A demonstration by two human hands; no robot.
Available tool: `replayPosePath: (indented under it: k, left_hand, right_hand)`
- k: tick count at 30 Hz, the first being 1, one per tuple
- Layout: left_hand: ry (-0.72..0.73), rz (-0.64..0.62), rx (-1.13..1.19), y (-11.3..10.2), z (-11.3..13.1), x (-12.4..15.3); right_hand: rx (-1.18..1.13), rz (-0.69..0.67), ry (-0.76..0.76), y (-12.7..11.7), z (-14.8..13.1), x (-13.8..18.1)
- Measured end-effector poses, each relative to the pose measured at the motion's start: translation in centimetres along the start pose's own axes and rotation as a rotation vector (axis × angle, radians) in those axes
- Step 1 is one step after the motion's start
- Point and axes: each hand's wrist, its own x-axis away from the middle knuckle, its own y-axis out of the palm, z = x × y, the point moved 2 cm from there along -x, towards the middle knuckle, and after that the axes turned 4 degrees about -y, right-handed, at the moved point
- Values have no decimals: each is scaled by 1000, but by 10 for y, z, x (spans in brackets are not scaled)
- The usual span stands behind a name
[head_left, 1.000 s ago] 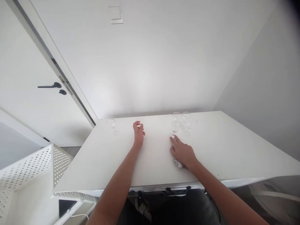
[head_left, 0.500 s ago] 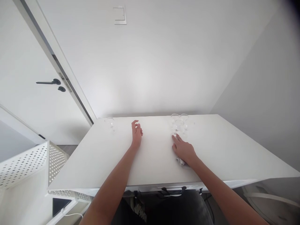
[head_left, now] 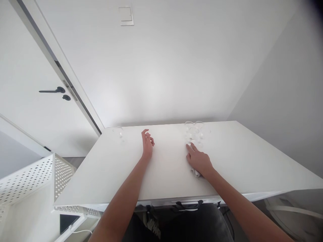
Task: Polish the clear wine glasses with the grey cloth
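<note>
A white table [head_left: 239, 161] stands against the wall. My left hand [head_left: 147, 144] rests on its edge near the table's middle, fingers loosely curled and apart, holding nothing. A single clear glass [head_left: 119, 132] stands to its left at the back. My right hand [head_left: 199, 160] lies flat on the table with fingers stretched out, pressing on a small white cloth [head_left: 195, 173] that peeks out beneath the wrist. Its fingertips nearly touch a cluster of three clear stemmed glasses [head_left: 193, 131] at the back of the table.
A white door with a dark handle [head_left: 52, 91] is at the left. A white perforated metal cart [head_left: 30, 178] stands beside the table's left front corner. Walls close in behind and to the right. Dark objects lie under the table's front edge.
My right hand has crept slightly forward toward the glasses, with the cloth under it. The left hand has barely moved. The view shifted a little.
</note>
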Motion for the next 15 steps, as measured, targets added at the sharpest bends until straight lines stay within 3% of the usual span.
replayPosePath:
  k: [8, 15]
  left_hand:
    - [-58, -86, 60, 3, -2, -1]
    - [-81, -112, -67, 0, -8, -2]
  right_hand:
    - [-2, 4, 14, -1, 0, 0]
    - [1, 82, 33, -2, -5, 6]
